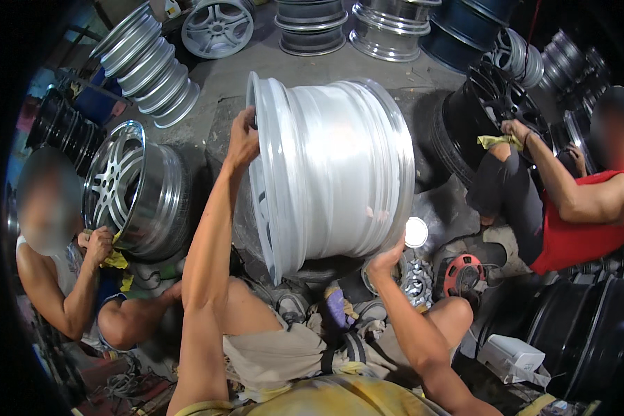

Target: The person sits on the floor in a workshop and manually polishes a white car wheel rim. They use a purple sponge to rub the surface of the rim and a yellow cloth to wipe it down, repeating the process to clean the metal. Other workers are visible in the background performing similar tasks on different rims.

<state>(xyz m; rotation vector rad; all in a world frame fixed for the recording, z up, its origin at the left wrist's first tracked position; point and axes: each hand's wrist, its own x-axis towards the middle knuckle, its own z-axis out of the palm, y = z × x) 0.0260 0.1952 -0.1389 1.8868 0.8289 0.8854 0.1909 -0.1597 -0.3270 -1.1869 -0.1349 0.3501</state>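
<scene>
A large silver wheel rim (340, 166) stands on its barrel's side in front of me, its open ends facing left and right. My left hand (243, 139) is closed over the rim's left edge, high up, with the fingertips hidden inside. Low on the right end, my right hand (387, 262) grips the edge from below, its fingers partly hidden behind the metal. Beneath the barrel is something dark that I cannot make out. Just right of my right hand shows a white round disc (415, 232).
At left, a person holds a yellow cloth (115, 259) at a polished rim (135, 191); at right, another in a red top (589, 222) works on a black rim (503, 97). Stacked rims (152, 73) stand behind. Near my right knee are a red round device (464, 274) and a white box (512, 355).
</scene>
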